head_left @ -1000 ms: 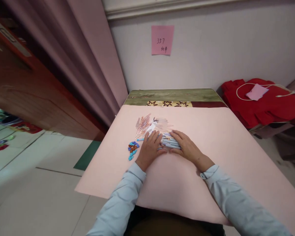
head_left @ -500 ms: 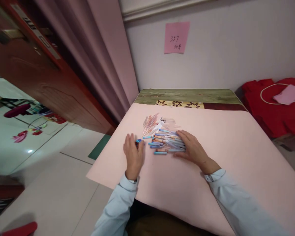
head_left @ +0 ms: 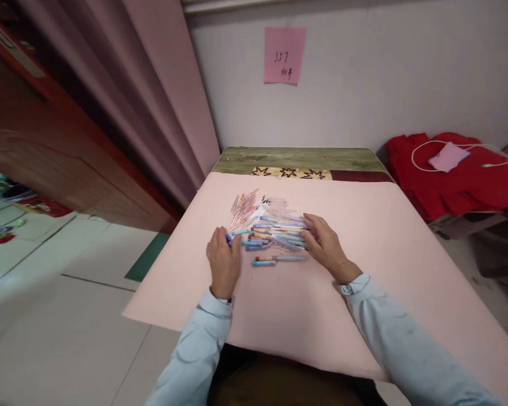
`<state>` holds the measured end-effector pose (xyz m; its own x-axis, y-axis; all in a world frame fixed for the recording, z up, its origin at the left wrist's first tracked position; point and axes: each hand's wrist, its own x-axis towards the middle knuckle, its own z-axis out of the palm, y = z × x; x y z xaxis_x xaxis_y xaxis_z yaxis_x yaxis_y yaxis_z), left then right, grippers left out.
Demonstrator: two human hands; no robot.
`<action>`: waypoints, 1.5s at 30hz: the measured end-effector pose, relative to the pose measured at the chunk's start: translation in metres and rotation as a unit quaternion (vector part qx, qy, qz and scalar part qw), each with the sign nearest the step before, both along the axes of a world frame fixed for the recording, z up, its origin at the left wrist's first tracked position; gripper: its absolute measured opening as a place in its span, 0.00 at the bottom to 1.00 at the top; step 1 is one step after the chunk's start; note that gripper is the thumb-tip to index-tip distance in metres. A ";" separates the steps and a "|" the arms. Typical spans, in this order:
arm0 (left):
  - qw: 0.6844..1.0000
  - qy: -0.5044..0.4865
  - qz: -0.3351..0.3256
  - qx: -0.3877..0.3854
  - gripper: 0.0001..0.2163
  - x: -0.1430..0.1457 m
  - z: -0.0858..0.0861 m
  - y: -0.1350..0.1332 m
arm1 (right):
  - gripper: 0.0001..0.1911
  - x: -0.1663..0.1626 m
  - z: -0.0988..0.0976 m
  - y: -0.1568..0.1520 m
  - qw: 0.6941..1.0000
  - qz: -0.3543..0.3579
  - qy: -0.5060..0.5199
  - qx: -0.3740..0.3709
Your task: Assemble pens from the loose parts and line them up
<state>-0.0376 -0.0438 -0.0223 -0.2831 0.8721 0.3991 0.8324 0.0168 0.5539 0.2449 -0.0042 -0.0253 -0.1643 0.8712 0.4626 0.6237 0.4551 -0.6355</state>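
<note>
A heap of pens (head_left: 275,232) with blue and orange caps lies on the pink sheet (head_left: 305,304) that covers the table. My right hand (head_left: 327,245) rests at the heap's right end, fingers stretched over the pens. My left hand (head_left: 223,260) is left of the heap, its fingers curled over small blue caps (head_left: 227,238), which are mostly hidden under them. One pen (head_left: 279,259) lies apart, just in front of the heap. A bunch of thin clear refills (head_left: 245,204) lies behind the heap.
A pink note (head_left: 284,55) hangs on the wall behind the table. Red cloth (head_left: 452,180) with a white cord lies on a stand to the right. A curtain (head_left: 152,96) and a wooden door (head_left: 46,152) are to the left, above a tiled floor.
My left hand has left the pen heap and moved left onto the small caps. The pens have spread out, one now lying apart. My right hand stays at the heap's right end.
</note>
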 end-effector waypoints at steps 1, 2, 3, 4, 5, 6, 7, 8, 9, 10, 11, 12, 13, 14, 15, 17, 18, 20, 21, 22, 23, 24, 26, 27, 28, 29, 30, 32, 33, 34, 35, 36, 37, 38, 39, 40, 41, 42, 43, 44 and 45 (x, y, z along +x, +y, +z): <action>1.000 -0.005 -0.002 0.012 0.23 -0.001 0.000 -0.001 | 0.22 0.000 0.000 0.000 0.999 -0.035 0.020 -0.006; 1.000 -0.012 -0.007 0.021 0.22 -0.001 0.000 -0.001 | 0.19 0.001 -0.001 0.001 0.997 -0.063 0.035 -0.012; 0.999 -0.024 -0.013 0.029 0.21 -0.002 0.000 -0.002 | 0.17 0.001 0.000 0.001 0.996 -0.082 0.044 -0.016; 0.998 -0.039 -0.016 0.037 0.20 -0.004 0.000 -0.002 | 0.16 0.001 0.000 0.000 0.994 -0.093 0.050 -0.021; 0.997 -0.061 -0.013 0.046 0.20 -0.005 0.000 -0.002 | 0.15 0.002 0.001 0.000 0.994 -0.098 0.052 -0.022; 0.994 -0.089 -0.003 0.058 0.19 -0.007 0.000 -0.001 | 0.15 0.002 0.003 -0.001 0.993 -0.100 0.052 -0.022; 0.990 -0.121 0.014 0.069 0.18 -0.009 -0.001 -0.001 | 0.14 0.002 0.005 -0.003 0.993 -0.103 0.050 -0.018; 0.984 -0.157 0.034 0.079 0.17 -0.011 -0.002 -0.001 | 0.14 0.001 0.008 -0.005 0.993 -0.106 0.048 -0.011; 0.976 -0.195 0.053 0.087 0.17 -0.013 -0.003 0.000 | 0.13 0.001 0.011 -0.007 0.993 -0.109 0.045 -0.002; 0.966 -0.234 0.065 0.093 0.16 -0.015 -0.005 0.000 | 0.13 0.001 0.013 -0.010 0.993 -0.110 0.043 0.007; 0.954 -0.272 0.071 0.100 0.16 -0.017 -0.007 0.000 | 0.13 0.001 0.015 -0.013 0.993 -0.112 0.043 0.017; 0.943 -0.308 0.070 0.106 0.16 -0.018 -0.009 0.001 | 0.13 0.001 0.017 -0.015 0.992 -0.113 0.043 0.026; 0.932 -0.339 0.066 0.111 0.16 -0.019 -0.011 0.001 | 0.13 0.001 0.018 -0.018 0.992 -0.116 0.045 0.032; 0.923 -0.362 0.062 0.116 0.16 -0.019 -0.012 0.001 | 0.14 0.001 0.019 -0.020 0.991 -0.121 0.049 0.036; 0.917 -0.376 0.061 0.121 0.16 -0.019 -0.013 0.001 | 0.14 0.001 0.019 -0.021 0.989 -0.130 0.053 0.037; 0.916 -0.373 0.069 0.128 0.16 -0.019 -0.010 0.000 | 0.13 0.001 0.017 -0.021 0.987 -0.144 0.055 0.033; 0.922 -0.355 0.075 0.137 0.15 -0.018 -0.006 -0.001 | 0.13 0.001 0.016 -0.021 0.988 -0.146 0.051 0.027; 0.941 -0.286 0.077 0.164 0.15 -0.015 0.003 -0.004 | 0.13 0.002 0.013 -0.018 0.989 -0.140 0.035 0.009; 0.952 -0.238 0.068 0.178 0.14 -0.014 0.008 -0.007 | 0.13 0.002 0.011 -0.017 0.991 -0.133 0.025 0.000; 0.963 -0.186 0.048 0.187 0.14 -0.011 0.012 -0.009 | 0.13 0.002 0.010 -0.015 0.992 -0.126 0.014 -0.008; 0.972 -0.137 0.020 0.190 0.13 -0.009 0.016 -0.012 | 0.13 0.003 0.009 -0.014 0.993 -0.119 0.000 -0.011; 0.978 -0.088 -0.015 0.187 0.11 -0.005 0.018 -0.015 | 0.13 0.003 0.008 -0.013 0.994 -0.112 -0.016 -0.009; 0.981 0.000 -0.101 0.168 0.08 0.002 0.020 -0.019 | 0.13 0.004 0.006 -0.013 0.995 -0.092 -0.046 -0.004; 0.976 0.037 -0.147 0.157 0.06 0.006 0.020 -0.021 | 0.13 0.004 0.006 -0.013 0.995 -0.080 -0.051 -0.003; 0.969 0.069 -0.190 0.145 0.06 0.010 0.020 -0.022 | 0.13 0.004 0.005 -0.013 0.997 -0.067 -0.049 -0.005; 0.960 0.093 -0.227 0.135 0.06 0.013 0.020 -0.022 | 0.12 0.004 0.005 -0.013 0.998 -0.052 -0.041 -0.008; 0.951 0.112 -0.257 0.128 0.06 0.016 0.020 -0.023 | 0.12 0.004 0.005 -0.013 0.999 -0.037 -0.030 -0.009; 0.938 0.135 -0.296 0.119 0.06 0.020 0.020 -0.023 | 0.12 0.004 0.005 -0.013 1.000 -0.007 -0.011 -0.005; 0.934 0.141 -0.308 0.114 0.07 0.022 0.021 -0.022 | 0.11 0.003 0.005 -0.013 1.000 0.007 -0.006 -0.002; 0.931 0.146 -0.317 0.108 0.07 0.023 0.021 -0.022 | 0.11 0.003 0.006 -0.012 1.000 0.016 -0.003 -0.001; 0.929 0.150 -0.325 0.100 0.07 0.023 0.021 -0.021 | 0.11 0.002 0.006 -0.012 1.000 0.023 -0.002 0.000; 0.927 0.153 -0.331 0.089 0.08 0.023 0.021 -0.021 | 0.11 0.002 0.006 -0.012 1.000 0.026 -0.004 0.000; 0.925 0.157 -0.337 0.078 0.08 0.023 0.020 -0.020 | 0.11 0.002 0.006 -0.012 1.000 0.025 -0.005 0.001; 0.924 0.160 -0.341 0.067 0.09 0.023 0.020 -0.020 | 0.12 0.003 0.007 -0.012 1.000 0.019 -0.004 0.002; 0.923 0.162 -0.344 0.059 0.09 0.023 0.019 -0.020 | 0.12 0.003 0.007 -0.012 1.000 0.011 -0.003 0.003; 0.923 0.163 -0.345 0.053 0.09 0.023 0.018 -0.019 | 0.12 0.003 0.008 -0.013 1.000 -0.001 0.002 0.004; 0.923 0.162 -0.345 0.050 0.09 0.023 0.018 -0.019 | 0.12 0.004 0.008 -0.014 1.000 -0.014 0.007 0.003; 0.924 0.160 -0.344 0.048 0.09 0.023 0.018 -0.019 | 0.12 0.004 0.009 -0.015 1.000 -0.026 0.010 0.001; 0.925 0.157 -0.344 0.047 0.09 0.023 0.018 -0.019 | 0.11 0.004 0.011 -0.017 0.999 -0.034 0.011 -0.001; 0.926 0.153 -0.342 0.047 0.09 0.023 0.019 -0.019 | 0.11 0.004 0.013 -0.018 0.999 -0.036 0.009 -0.003; 0.929 0.148 -0.335 0.048 0.09 0.023 0.019 -0.019 | 0.10 0.004 0.014 -0.020 1.000 -0.030 0.004 -0.003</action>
